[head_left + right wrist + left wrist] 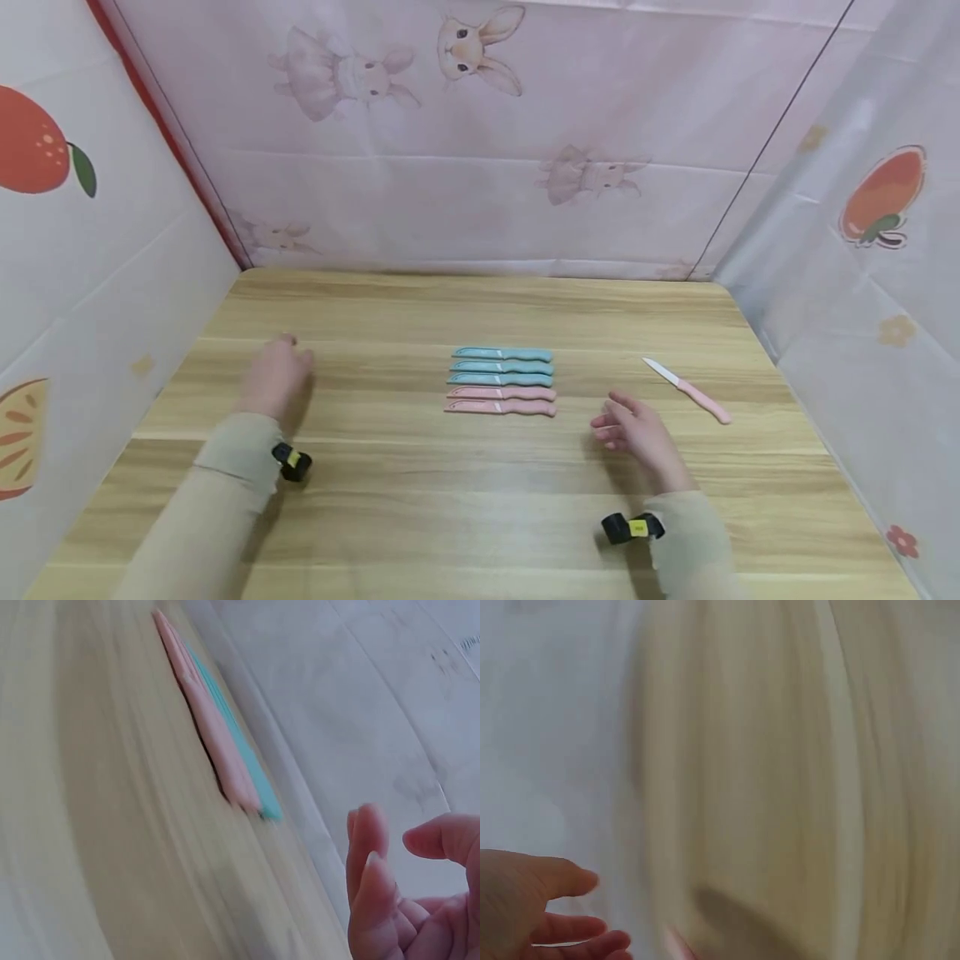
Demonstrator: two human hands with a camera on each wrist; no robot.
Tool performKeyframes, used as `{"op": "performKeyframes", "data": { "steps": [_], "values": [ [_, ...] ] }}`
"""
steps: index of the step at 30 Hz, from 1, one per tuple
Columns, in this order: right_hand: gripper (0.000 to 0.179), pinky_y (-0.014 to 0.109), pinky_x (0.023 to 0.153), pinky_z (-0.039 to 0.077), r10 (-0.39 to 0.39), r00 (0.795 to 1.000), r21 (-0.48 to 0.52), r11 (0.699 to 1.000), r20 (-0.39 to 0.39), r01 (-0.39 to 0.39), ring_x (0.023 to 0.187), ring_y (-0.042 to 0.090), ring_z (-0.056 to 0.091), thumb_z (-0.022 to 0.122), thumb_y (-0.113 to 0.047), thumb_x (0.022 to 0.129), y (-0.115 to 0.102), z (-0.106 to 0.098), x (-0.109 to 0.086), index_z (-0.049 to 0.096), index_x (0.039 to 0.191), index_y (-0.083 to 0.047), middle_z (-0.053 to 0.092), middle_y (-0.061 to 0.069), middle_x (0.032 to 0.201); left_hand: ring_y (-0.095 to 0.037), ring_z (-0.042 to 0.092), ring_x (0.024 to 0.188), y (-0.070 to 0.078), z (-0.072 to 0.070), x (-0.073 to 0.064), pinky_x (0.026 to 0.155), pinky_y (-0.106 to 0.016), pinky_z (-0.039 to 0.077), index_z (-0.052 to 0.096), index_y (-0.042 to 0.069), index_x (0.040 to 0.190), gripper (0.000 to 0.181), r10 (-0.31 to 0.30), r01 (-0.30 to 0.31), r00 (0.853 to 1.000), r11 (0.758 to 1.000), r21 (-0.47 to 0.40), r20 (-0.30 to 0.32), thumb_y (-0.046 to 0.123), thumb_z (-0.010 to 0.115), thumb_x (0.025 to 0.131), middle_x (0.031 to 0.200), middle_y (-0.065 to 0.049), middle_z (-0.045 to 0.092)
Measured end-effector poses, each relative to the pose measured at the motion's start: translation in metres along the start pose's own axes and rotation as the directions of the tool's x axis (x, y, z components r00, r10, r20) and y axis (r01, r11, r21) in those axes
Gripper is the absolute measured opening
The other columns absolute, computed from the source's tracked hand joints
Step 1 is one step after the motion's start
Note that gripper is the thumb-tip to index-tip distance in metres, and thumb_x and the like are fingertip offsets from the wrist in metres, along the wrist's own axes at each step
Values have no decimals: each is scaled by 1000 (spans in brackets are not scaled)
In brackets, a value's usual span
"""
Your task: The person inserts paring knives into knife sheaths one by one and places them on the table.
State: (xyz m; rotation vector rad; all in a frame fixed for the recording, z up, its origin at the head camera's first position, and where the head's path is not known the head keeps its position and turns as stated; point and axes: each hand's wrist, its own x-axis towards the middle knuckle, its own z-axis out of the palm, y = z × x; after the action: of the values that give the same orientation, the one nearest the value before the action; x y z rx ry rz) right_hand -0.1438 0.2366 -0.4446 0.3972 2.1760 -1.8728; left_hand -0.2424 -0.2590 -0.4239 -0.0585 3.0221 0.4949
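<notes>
Three teal sheathed knives and two pink sheathed knives lie in a stacked row at mid-table, handles toward the right. A pink-handled knife with a bare white blade lies slantwise at the right. My right hand is between the row and this knife, fingers loosely bent and holding nothing. In the right wrist view its thumb and fingertips stand apart. My left hand is over the table's left side, away from the knives. Its thumb and fingers are apart in the left wrist view.
The wooden table meets a pink rabbit-print curtain at the back. Fruit-print sheets hang along the left and right sides. Each wrist wears a black camera on a strap. Both wrist views are motion-blurred.
</notes>
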Motion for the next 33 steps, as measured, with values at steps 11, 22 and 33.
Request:
{"op": "performKeyframes", "data": {
  "steps": [11, 22, 33],
  "values": [
    [48, 22, 66, 52, -96, 974, -196, 979, -205, 55, 79, 10, 60, 41, -18, 99, 4, -49, -4, 32, 138, 9, 60, 19, 108, -46, 59, 79, -61, 8, 35, 45, -45, 46, 57, -11, 104, 65, -147, 146, 989, 987, 68, 13, 51, 42, 94, 98, -35, 56],
    [56, 39, 62, 43, -118, 924, -519, 849, -365, -97, 80, 36, 49, 38, -25, 97, 5, -94, -1, 28, 140, 9, 39, 37, 130, -31, 56, 80, -33, 0, 13, 62, -38, 45, 59, -2, 109, 57, -111, 94, 992, 964, -249, -55, 51, 48, 92, 100, -21, 61],
    [47, 53, 74, 43, -35, 927, -684, 685, -374, -250, 95, 47, 51, 49, -17, 90, 17, -117, 9, 44, 128, 11, 47, 36, 122, -21, 50, 107, 45, -6, -21, 89, -32, 44, 54, 3, 122, 52, 24, 31, 998, 631, -775, 59, 44, 57, 90, 116, -9, 56]
  ]
}}
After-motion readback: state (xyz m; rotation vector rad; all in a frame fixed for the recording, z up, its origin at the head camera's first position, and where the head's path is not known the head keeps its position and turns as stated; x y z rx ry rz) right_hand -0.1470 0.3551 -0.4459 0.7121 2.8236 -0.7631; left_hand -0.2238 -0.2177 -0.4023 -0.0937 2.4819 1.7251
